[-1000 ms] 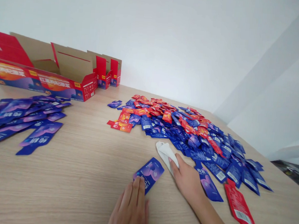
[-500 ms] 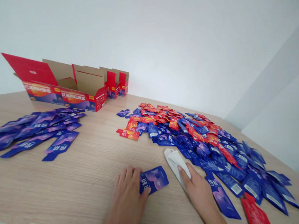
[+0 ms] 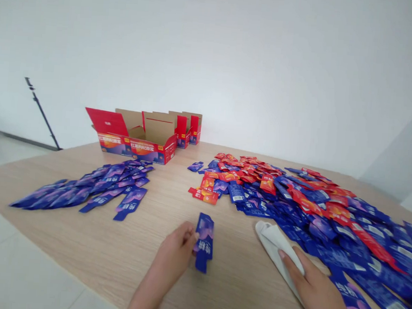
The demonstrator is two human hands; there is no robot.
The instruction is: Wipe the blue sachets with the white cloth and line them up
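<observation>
Between the thumb and fingers of my left hand (image 3: pixel 178 246) is a blue-purple sachet (image 3: pixel 205 239), held at its left edge, with its narrow neck pointing toward me. A folded white cloth (image 3: pixel 280 247) sits in the grip of my right hand (image 3: pixel 315 284), by the near edge of a big heap of blue sachets (image 3: pixel 313 228). Red-orange sachets (image 3: pixel 247 169) lie mixed into that heap, mostly at its far side. To the left, more blue sachets (image 3: pixel 109 178) lie overlapping in a fanned row.
Open red and blue cardboard boxes (image 3: pixel 136 148) stand at the back left of the wooden table (image 3: pixel 175 190), flaps up. A black pole (image 3: pixel 46 117) leans beyond the table's left edge. A white wall rises behind.
My left hand has raised the sachet off the table and turned it, neck toward me. The view has swung left, showing floor and pole. My right hand still grips the cloth.
</observation>
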